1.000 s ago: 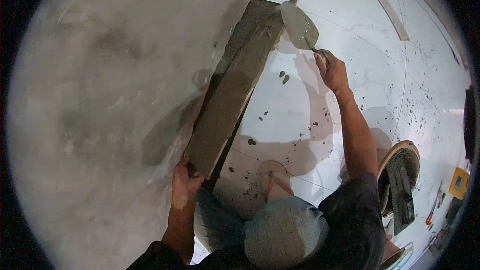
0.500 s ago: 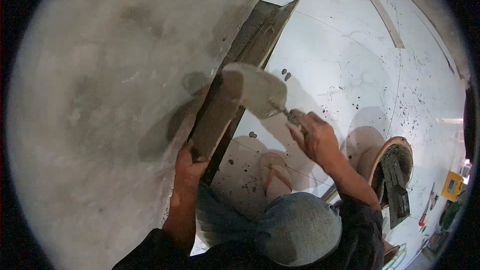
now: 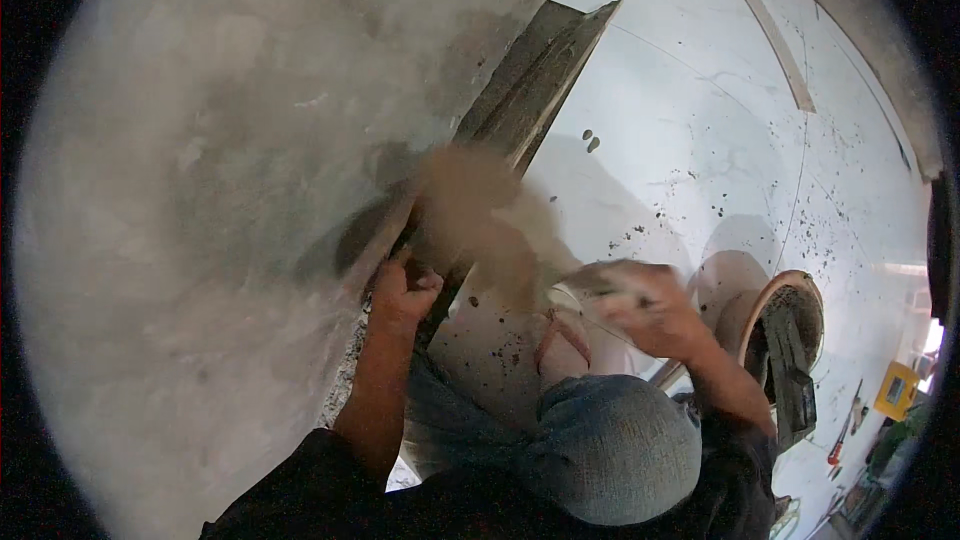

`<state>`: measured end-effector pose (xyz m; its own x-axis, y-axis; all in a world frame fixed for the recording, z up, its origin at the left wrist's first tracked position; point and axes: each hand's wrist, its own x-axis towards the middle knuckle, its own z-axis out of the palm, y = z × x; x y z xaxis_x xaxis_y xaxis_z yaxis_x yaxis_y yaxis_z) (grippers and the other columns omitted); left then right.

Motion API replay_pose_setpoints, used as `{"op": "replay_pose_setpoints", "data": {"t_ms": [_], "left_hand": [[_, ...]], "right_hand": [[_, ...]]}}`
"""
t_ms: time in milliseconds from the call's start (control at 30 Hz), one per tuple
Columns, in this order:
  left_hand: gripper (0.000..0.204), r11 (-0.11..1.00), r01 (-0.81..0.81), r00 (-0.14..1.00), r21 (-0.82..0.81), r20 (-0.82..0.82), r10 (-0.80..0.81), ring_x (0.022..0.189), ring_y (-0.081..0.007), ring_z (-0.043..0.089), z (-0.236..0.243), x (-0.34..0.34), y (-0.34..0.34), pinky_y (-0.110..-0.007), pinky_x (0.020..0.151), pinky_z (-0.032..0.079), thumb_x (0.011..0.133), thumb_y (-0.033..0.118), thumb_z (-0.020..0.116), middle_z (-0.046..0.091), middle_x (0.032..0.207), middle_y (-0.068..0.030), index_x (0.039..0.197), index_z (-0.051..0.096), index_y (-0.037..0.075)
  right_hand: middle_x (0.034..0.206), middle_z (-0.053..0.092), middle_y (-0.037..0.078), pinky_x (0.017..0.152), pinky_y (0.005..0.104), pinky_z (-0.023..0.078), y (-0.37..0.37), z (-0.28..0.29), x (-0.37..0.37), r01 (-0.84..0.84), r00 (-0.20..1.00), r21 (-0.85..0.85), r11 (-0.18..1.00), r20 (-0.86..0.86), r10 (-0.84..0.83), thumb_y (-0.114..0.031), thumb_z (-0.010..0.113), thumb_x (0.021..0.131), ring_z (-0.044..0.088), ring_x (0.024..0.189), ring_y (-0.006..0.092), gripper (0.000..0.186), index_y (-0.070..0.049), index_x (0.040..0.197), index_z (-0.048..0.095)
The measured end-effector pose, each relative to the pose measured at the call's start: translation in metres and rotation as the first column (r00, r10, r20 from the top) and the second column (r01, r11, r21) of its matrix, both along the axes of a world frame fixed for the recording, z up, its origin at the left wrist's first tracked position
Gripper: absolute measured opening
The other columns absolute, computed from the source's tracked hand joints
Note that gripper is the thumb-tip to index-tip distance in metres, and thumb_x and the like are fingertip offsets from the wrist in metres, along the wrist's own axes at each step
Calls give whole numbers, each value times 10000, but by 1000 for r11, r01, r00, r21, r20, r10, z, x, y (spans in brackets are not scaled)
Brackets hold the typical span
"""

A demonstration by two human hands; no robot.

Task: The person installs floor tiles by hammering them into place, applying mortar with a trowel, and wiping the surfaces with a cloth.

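My right hand (image 3: pixel 645 305) is closed round the handle of a trowel (image 3: pixel 490 215), whose broad blade is smeared by motion. The blade passes over a long narrow strip (image 3: pixel 560 75) coated in grey-brown mortar, lying along the foot of the wall. At the strip's near end, my left hand (image 3: pixel 403 292) has its thumb and fingers curled round the edge, close to the wall. Part of the strip is hidden by the blurred blade, so whether the two touch cannot be told.
A rough grey plastered wall (image 3: pixel 230 190) fills the left. White floor tiles (image 3: pixel 690 90) carry mortar crumbs. On the right stands a bucket (image 3: pixel 748 325) holding mortar and a dark block-like tool (image 3: pixel 795 390). Beyond are a yellow case (image 3: pixel 897 390) and a thin pale strip (image 3: pixel 765 35).
The trowel has swung down and nearer to me along the strip, with my right hand lower. My left hand has shifted slightly up and right in the picture, still at the strip's near end.
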<state>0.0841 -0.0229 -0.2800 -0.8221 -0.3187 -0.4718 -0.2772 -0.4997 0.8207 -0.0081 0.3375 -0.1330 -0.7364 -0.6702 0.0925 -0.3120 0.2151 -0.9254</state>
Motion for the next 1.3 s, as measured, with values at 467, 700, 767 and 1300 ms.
{"op": "replay_pose_setpoints", "data": {"t_ms": [467, 700, 767, 1300], "left_hand": [[98, 684, -523, 833, 509, 474, 284, 716, -141, 367, 48, -22, 20, -318, 544, 296, 972, 190, 497, 495, 905, -16, 1019, 511, 105], [146, 667, -585, 790, 462, 512, 338, 614, -141, 392, 48, -18, 23, -296, 488, 324, 969, 197, 473, 519, 897, -19, 1072, 521, 107], [188, 715, -544, 809, 438, 500, 309, 562, -146, 454, 48, -19, 23, -277, 451, 357, 956, 185, 469, 557, 847, -35, 1104, 531, 87], [286, 891, -426, 767, 155, 584, 265, 772, -237, 582, 30, 5, 5, -388, 592, 504, 943, 250, 532, 596, 1010, -90, 1177, 537, 86]], "right_hand": [[763, 641, 140, 463, 336, 453, 317, 48, 195, 377, 681, 848, 374, 20, -732, -290, 490, 939, 567, 534, 186, 357, 38, 1000, 618], [636, 625, 131, 442, 364, 475, 309, 20, 138, 351, 535, 884, 307, 80, -841, -249, 585, 873, 590, 492, 191, 317, 62, 907, 637], [698, 655, 194, 528, 400, 515, 295, 20, 106, 249, 627, 921, 301, 83, -775, -276, 625, 846, 659, 593, 286, 353, 68, 922, 641], [1329, 419, 256, 1022, 466, 384, 17, -173, -371, 563, 746, 281, 777, -576, -333, 26, 552, 758, 411, 1240, 419, 856, -167, 1494, 161]]}}
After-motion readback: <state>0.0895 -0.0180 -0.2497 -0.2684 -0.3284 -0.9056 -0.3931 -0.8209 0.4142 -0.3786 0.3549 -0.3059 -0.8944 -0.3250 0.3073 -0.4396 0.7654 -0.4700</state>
